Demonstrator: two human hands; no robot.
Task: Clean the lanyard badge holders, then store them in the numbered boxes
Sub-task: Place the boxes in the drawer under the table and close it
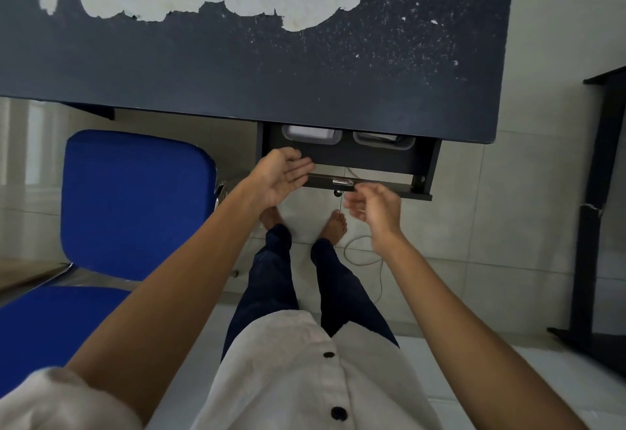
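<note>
Two clear boxes are seen in the opened drawer.
Left hand and right hand are released, nothing gripped; the boxes, probably light and stiff, are best taken by the rims.

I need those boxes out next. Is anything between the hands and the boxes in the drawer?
Yes. The desktop overhangs both boxes, since the drawer is only partly out. Nothing else visible blocks the left hand or right hand.

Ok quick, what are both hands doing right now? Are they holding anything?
Left hand: open, fingers straight, at the drawer front edge.
Right hand: open, fingers loosely curled, holding nothing visible.
</note>
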